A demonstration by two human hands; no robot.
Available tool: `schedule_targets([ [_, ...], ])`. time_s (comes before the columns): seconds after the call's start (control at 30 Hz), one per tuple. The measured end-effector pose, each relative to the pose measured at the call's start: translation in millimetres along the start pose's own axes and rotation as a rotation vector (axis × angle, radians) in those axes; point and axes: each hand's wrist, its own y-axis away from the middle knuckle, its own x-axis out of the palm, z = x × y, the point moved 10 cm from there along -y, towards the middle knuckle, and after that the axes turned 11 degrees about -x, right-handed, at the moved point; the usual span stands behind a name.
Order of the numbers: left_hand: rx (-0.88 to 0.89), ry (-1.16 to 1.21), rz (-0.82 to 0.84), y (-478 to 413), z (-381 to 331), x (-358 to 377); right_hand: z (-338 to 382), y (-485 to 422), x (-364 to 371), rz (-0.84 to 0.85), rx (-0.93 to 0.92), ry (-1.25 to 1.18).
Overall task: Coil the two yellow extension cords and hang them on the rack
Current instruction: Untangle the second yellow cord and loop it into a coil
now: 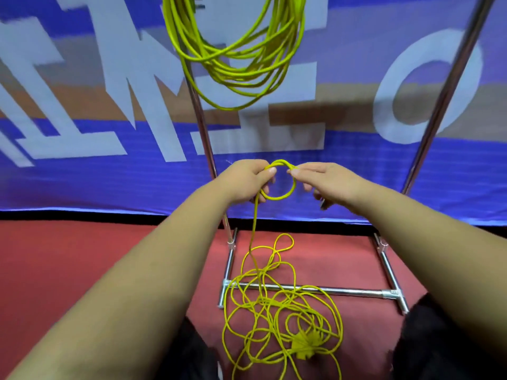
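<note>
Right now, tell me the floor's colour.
The floor is red; the head view shows it best.

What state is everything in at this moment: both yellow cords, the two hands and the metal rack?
Hanging cord: coiled, hanging above; its top is out of view.
Second cord: mostly a loose tangle on the floor, with one small loop held up.
Left hand: grips the small loop.
Right hand: pinches the loop's top.
Rack: standing upright on the red floor.

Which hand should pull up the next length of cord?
Probably the right hand: it only pinches the loop, while the left hand anchors it and the hanging strand.
</note>
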Motion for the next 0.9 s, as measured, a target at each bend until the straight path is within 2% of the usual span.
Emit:
schedule_targets([
  [0.1, 0.026, 0.028, 0.088, 18.3, -21.0, -9.9, 18.4, 9.4, -4.1, -0.050, -0.103, -0.005],
  [0.17, 0.026, 0.064, 0.081, 27.1, -24.6, -11.2, 19.0, 12.1, -6.5, -0.128, -0.110, -0.033],
  [0.37, -0.066, 0.460, 0.001, 34.2, -0.6, -6.9, 19.0, 8.0, -2.7, -0.222, -0.114, -0.049],
  [0.5, -0.083, 0.698, -0.015, 31.4, 3.5, -14.6, 8.8, 6.8, -6.0, -0.241, -0.051, -0.124],
  [0.6, -0.148, 0.823, 0.021, 27.6, 10.8, -9.0, -1.3, 5.5, 2.3, -0.242, 0.051, -0.364],
  [0.67, -0.194, 0.731, -0.064, 23.6, 21.1, -13.3, -3.3, 3.3, 3.6, -0.273, 0.061, -0.426],
  [0.77, -0.043, 0.204, -0.333, 24.4, 13.6, -40.3, -6.8, -1.9, -3.8, -0.326, 0.029, -0.278],
  [0.9, 0.247, -0.228, -0.329, 30.2, -22.4, -22.1, -12.3, -7.0, -1.6, -0.296, 0.045, -0.156],
])
